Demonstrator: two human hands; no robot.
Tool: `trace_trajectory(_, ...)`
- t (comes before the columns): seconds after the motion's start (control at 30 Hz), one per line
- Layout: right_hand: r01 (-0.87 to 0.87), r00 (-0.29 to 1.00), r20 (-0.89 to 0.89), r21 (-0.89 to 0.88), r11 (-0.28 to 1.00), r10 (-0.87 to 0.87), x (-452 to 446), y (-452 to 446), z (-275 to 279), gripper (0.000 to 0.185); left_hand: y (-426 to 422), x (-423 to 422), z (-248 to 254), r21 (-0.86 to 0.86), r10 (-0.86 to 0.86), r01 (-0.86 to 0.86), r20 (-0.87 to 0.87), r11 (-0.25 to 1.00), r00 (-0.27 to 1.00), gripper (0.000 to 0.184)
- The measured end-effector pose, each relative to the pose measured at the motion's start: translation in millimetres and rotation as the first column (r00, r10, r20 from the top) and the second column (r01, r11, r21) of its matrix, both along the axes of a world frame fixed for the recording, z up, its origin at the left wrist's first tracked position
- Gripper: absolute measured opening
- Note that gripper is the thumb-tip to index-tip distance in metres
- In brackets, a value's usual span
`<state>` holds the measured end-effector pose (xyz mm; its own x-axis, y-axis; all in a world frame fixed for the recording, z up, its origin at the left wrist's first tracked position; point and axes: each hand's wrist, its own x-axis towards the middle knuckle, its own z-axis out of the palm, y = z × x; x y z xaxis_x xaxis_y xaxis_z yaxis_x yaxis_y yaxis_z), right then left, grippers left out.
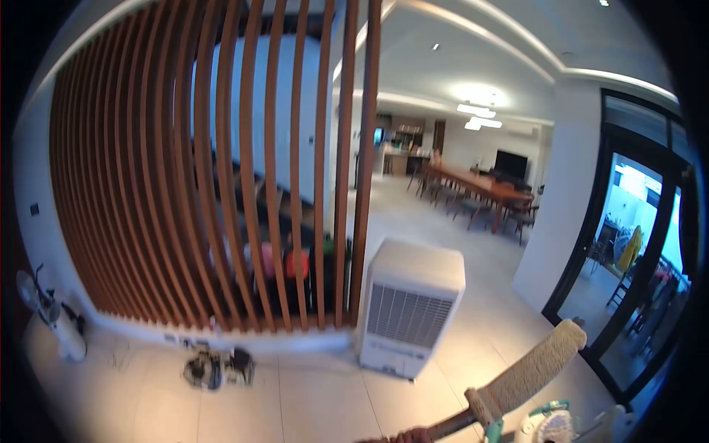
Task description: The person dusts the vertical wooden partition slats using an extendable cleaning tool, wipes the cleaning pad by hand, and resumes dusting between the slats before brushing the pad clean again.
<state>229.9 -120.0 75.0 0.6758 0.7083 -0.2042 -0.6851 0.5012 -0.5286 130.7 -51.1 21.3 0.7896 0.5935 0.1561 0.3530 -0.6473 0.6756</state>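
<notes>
Hand [410, 436] at bottom edge, apparently gripping fuzzy tool [532, 369], floor [317, 399] beyond

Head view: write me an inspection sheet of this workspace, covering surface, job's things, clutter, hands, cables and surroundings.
Surface: pale tiled floor, joint lines visible.
Job's things: long tan rough-textured tool head on a dark handle, slanting up to the right.
Clutter: dark items on the floor near the partition; white-and-green objects at the lower right, cut off.
Hands: one hand at the bottom edge, at the handle; mostly cut off, left or right unclear.
Cables: a thin cable-like line on the floor at far left, blurred.
Surroundings: wooden slatted partition, white grilled unit, long table with chairs, glass door on the right.
</notes>
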Motion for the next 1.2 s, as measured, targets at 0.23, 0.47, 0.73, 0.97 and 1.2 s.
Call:
trace_trajectory(0.23, -0.122, 0.988, 0.117, 0.211, 0.970, 0.099, 50.5, -19.6, 18.2, 0.037, 24.1, -179.6, -56.2, 0.175, 0.118, -0.096, -0.119, 0.980, 0.986, 0.029)
trace_trajectory(0.47, -0.174, 0.976, 0.172, 0.250, 0.953, 0.133, 91.0, -42.0, 40.2, 0.034, 63.4, -395.0, -126.5, 0.352, 0.478, -0.329, -0.721, 0.876, 0.502, 0.021)
trace_trajectory(0.73, -0.282, 0.942, 0.277, 0.348, 0.894, 0.189, 72.7, -20.6, 48.7, 0.035, 105.1, -428.2, -107.6, 0.078, 0.274, -0.455, -0.882, 0.887, 0.383, 0.025)
trace_trajectory(0.97, 0.124, 0.944, 0.298, 0.063, 0.990, -0.138, 22.4, 15.1, 41.1, 0.035, 127.1, -235.9, -110.6, 0.020, 0.302, -0.320, -0.394, 0.947, 0.868, 0.016)
trace_trajectory(1.2, 0.468, 0.807, 0.431, -0.053, 0.882, -0.403, 0.3, 48.7, 43.3, 0.033, 176.3, -184.7, -137.1, 0.005, 0.270, -0.315, -0.529, 0.949, 0.804, 0.054)
